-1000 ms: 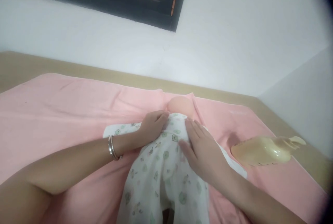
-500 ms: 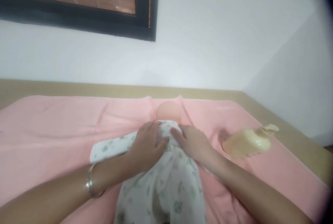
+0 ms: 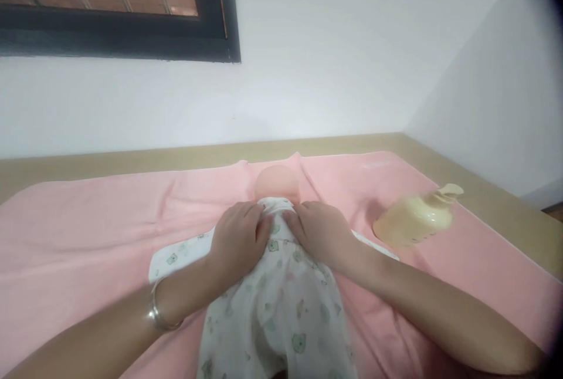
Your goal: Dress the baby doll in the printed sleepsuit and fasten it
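Observation:
A white baby garment (image 3: 277, 285) with a green bear print lies spread over a doll-like figure, its long sleeve (image 3: 176, 259) stretched out to the left. Past the neckline shows a smooth, rounded, skin-toned head (image 3: 277, 184). My left hand (image 3: 241, 241), with a silver bangle on its wrist, is closed on the garment at the left of the neckline, thumb on the front. On the other side my right hand (image 3: 321, 232) grips the cloth likewise, its thumb near the collar. Fingertips of both hands are partly hidden. Part of the right sleeve (image 3: 376, 244) shows behind my right forearm.
A pale yellow pump bottle (image 3: 413, 220) stands to the right on a pink blanket (image 3: 105, 215), which covers a wooden-toned surface (image 3: 492, 209). White walls (image 3: 325, 62) meet at the back right corner. A dark-framed window (image 3: 211, 39) is at the upper left.
My left hand has shifted up toward the neckline and its thumb has drawn closer to its fingers. More of the right sleeve now shows. The view has tilted slightly.

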Demonstrator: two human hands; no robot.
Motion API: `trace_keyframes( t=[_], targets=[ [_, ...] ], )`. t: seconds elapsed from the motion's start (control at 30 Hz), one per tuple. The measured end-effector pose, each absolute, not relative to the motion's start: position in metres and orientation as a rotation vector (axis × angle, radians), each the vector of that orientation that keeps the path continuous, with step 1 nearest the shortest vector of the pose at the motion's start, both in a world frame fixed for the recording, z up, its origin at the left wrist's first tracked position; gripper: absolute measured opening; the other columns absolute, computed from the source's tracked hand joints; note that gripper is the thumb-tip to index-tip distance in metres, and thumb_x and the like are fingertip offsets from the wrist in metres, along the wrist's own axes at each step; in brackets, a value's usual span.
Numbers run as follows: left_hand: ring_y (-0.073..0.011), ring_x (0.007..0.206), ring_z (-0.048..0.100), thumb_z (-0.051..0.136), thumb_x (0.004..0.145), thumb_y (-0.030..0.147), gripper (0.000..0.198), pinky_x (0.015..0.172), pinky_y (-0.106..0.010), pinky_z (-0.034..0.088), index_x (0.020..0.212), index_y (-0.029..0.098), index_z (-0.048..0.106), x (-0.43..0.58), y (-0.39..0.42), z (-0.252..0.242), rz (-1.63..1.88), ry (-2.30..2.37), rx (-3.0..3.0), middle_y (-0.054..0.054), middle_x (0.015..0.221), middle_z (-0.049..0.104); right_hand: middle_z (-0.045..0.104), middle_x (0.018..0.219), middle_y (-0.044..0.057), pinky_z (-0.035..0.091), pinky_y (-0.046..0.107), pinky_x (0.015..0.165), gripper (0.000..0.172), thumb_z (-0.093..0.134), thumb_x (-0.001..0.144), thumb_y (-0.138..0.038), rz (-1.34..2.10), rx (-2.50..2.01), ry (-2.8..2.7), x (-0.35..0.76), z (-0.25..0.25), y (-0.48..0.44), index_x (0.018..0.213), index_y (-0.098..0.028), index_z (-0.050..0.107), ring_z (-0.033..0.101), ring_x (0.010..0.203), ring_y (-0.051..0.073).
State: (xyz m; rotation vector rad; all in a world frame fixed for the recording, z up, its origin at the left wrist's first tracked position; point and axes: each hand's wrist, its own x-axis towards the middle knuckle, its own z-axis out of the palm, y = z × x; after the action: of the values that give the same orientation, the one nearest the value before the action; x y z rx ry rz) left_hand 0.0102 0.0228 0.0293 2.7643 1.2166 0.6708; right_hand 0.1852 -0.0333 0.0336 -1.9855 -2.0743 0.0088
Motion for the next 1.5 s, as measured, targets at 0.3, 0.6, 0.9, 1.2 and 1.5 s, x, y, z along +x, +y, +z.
trace_keyframes(
  t=[0.3, 0.6, 0.9, 1.2, 1.5],
  targets=[
    [-0.0211, 0.074, 0.053, 0.030, 0.092, 0.030, 0.033, 0.068, -0.034, 0.039, 0.078, 0.016, 0.057, 0.011, 0.021, 0.027, 0.733, 1.124, 3.012, -0.008, 0.075, 0.060, 0.060, 0.068, 0.004, 0.030, 0.026, 0.054, 0.056, 0.015, 0.095, -0.047, 0.257, -2.060, -2.061, 0.188, 0.038, -0.031, 0.070, -0.019, 0.056, 0.053, 0.060, 0.015],
    [-0.0190, 0.067, 0.051, 0.027, 0.092, 0.039, 0.039, 0.061, -0.031, 0.037, 0.068, 0.019, 0.051, 0.012, 0.026, 0.029, 0.552, 1.216, 2.780, -0.005, 0.070, 0.057, 0.062, 0.077, 0.006, 0.034, 0.028, 0.059, 0.050, 0.019, 0.096, -0.043, 0.115, -2.021, -2.064, 0.184, 0.040, -0.038, 0.078, -0.019, 0.059, 0.055, 0.071, 0.018],
    [-0.0167, 0.064, 0.049, 0.029, 0.092, 0.040, 0.037, 0.060, -0.029, 0.036, 0.068, 0.019, 0.048, 0.014, 0.031, 0.027, 0.563, 1.114, 2.615, -0.002, 0.069, 0.056, 0.063, 0.079, 0.010, 0.035, 0.032, 0.072, 0.043, 0.025, 0.095, -0.031, -0.227, -1.835, -2.165, 0.179, 0.036, -0.044, 0.081, -0.015, 0.062, 0.055, 0.078, 0.021],
    [-0.0183, 0.077, 0.052, 0.033, 0.091, 0.036, 0.032, 0.071, -0.032, 0.041, 0.078, 0.018, 0.055, 0.012, 0.027, 0.025, 0.718, 1.074, 2.606, -0.005, 0.081, 0.059, 0.060, 0.065, 0.005, 0.029, 0.026, 0.055, 0.061, 0.012, 0.097, -0.044, 0.253, -2.081, -2.091, 0.192, 0.037, -0.026, 0.066, -0.017, 0.057, 0.053, 0.060, 0.015],
    [-0.0187, 0.074, 0.053, 0.028, 0.093, 0.035, 0.037, 0.071, -0.034, 0.042, 0.075, 0.017, 0.055, 0.012, 0.023, 0.030, 0.643, 1.043, 2.787, -0.005, 0.076, 0.059, 0.059, 0.064, 0.004, 0.027, 0.026, 0.053, 0.064, 0.011, 0.094, -0.053, 0.349, -2.069, -2.054, 0.196, 0.038, -0.027, 0.065, -0.019, 0.056, 0.053, 0.059, 0.015]
  ],
)
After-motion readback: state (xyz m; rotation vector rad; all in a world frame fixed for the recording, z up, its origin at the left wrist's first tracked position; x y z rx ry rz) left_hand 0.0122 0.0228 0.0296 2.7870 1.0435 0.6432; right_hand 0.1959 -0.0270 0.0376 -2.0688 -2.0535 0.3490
